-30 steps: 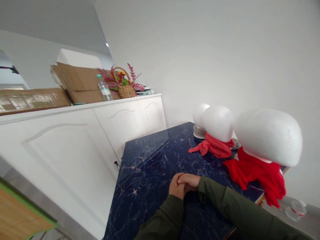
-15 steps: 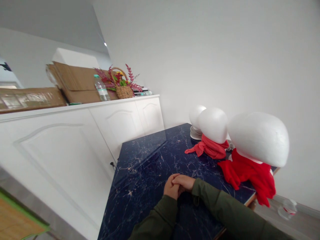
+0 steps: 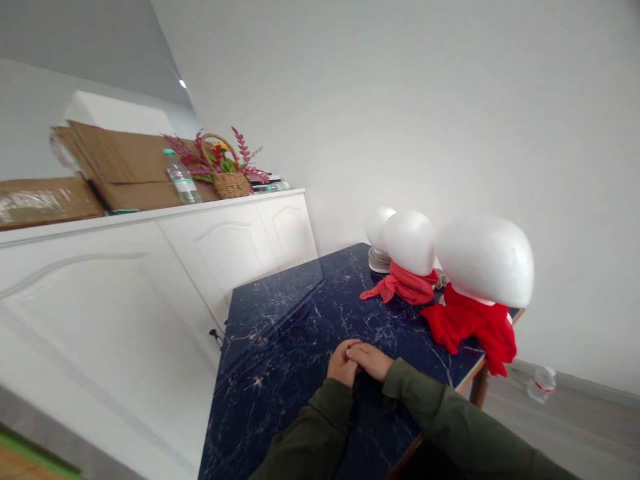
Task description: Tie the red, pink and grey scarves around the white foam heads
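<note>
My left hand (image 3: 342, 364) and my right hand (image 3: 373, 361) are clasped together over the dark blue marbled tabletop (image 3: 290, 347). The right fingers lie across the left ones, and both hands are closed with no object showing in them. Beyond them to the right stand white foam mannequin heads. The nearest head (image 3: 487, 260) has a bright red scarf (image 3: 470, 327) round its base. A coral-red scarf (image 3: 407, 283) wraps the middle head (image 3: 411, 241). At the far end, the third head (image 3: 379, 229) has grey cloth (image 3: 379, 261) at its base.
Along the left runs a white cabinet (image 3: 210, 260). On it are cardboard boxes (image 3: 130, 167), a plastic bottle (image 3: 183, 179) and a wicker basket of flowers (image 3: 231, 185). A clear plastic jug (image 3: 541, 385) stands on the floor at right, past the table leg (image 3: 480, 387).
My view has turned slightly to the right, so the cabinet, heads and scarves sit further left. My hands stay clasped in about the same place.
</note>
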{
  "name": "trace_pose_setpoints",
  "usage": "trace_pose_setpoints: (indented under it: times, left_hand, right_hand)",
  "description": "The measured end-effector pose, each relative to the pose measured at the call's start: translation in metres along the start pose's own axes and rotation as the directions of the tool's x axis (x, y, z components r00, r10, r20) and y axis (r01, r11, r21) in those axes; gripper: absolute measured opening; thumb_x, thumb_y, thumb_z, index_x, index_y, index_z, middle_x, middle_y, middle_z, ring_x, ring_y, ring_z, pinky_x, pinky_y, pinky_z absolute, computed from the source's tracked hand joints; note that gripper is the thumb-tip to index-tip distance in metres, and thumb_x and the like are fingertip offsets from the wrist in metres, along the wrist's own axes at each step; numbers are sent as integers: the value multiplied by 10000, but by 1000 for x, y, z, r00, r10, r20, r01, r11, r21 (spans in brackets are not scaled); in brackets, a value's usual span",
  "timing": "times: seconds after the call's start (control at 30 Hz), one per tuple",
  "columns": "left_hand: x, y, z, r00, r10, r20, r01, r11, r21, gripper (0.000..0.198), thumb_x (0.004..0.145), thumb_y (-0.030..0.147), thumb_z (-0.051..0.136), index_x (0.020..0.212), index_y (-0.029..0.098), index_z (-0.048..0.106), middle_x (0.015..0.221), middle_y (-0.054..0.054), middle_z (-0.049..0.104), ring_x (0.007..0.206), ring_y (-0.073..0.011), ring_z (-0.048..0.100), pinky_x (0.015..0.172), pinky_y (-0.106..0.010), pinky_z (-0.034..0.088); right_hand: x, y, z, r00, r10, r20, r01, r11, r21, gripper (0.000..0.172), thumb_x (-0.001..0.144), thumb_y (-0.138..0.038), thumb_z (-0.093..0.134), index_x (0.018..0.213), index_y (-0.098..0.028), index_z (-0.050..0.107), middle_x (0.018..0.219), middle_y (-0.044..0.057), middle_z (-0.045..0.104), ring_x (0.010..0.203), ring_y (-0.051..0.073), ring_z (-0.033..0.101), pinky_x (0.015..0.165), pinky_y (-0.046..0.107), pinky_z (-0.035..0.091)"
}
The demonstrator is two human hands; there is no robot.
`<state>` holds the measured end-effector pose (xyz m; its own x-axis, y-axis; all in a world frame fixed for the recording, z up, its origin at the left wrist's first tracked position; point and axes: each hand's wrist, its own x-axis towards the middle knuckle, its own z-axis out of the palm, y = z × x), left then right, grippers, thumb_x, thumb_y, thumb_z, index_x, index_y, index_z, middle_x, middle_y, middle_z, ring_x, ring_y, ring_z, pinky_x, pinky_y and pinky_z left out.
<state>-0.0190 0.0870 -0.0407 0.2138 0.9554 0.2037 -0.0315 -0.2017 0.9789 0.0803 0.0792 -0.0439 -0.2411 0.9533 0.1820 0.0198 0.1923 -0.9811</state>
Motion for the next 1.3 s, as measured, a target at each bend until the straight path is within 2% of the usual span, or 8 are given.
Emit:
trace_pose_setpoints:
  times: [0.17, 0.33, 0.53, 0.77, 1.03, 1.3]
  left_hand:
    - [-2, 1, -1, 998, 31, 64, -32, 999, 12, 219, 599, 186, 527, 793, 139, 617, 792, -55, 639, 781, -189, 582, 750, -316, 452]
    - [-4, 4, -3, 996, 34, 87, -34, 999, 7, 221, 604, 159, 507, 801, 141, 607, 797, -52, 639, 771, -179, 582, 737, -298, 456]
    - [0, -5, -5, 995, 38, 91, -47, 994, 100, 240, 636, 160, 482, 847, 147, 595, 850, -62, 636, 833, -197, 572, 805, -325, 427]
    - [2, -13, -9, 992, 62, 110, -78, 986, 145, 280, 661, 210, 463, 902, 139, 585, 879, -83, 626, 845, -216, 563, 788, -332, 421]
    - [3, -17, -12, 991, 12, 135, -35, 985, 167, 286, 643, 200, 479, 907, 149, 576, 894, -80, 624, 854, -215, 558, 796, -326, 415]
    - [2, -10, -12, 987, 44, 153, -63, 991, 122, 274, 650, 224, 482, 895, 155, 582, 886, -64, 625, 846, -204, 559, 793, -333, 423]
  right_hand:
    - [-6, -4, 2, 999, -39, -1, 39, 998, -46, 320, 729, -421, 424, 652, -142, 560, 643, 33, 551, 620, 168, 513, 598, 304, 422]
    - [-7, -10, 4, 1000, -13, -11, 12, 998, -63, 311, 712, -416, 427, 651, -144, 565, 652, 34, 552, 629, 169, 510, 606, 303, 418]
    - [-3, -2, 1, 999, 44, -13, -44, 999, 25, 269, 686, -388, 463, 639, -138, 551, 605, 17, 524, 568, 151, 486, 557, 277, 393]
    - [-1, -2, 1, 997, 75, 36, -77, 995, 55, 232, 688, -347, 464, 617, -136, 531, 568, 8, 488, 530, 140, 463, 538, 265, 375]
    - [-1, 3, 1, 994, 104, -22, -105, 993, -49, 233, 714, -334, 447, 584, -145, 486, 562, 9, 475, 541, 138, 441, 512, 248, 339]
    - [-3, -6, 1, 1000, 19, 9, -18, 992, -128, 235, 750, -325, 422, 636, -146, 523, 626, 17, 517, 604, 151, 481, 572, 254, 375]
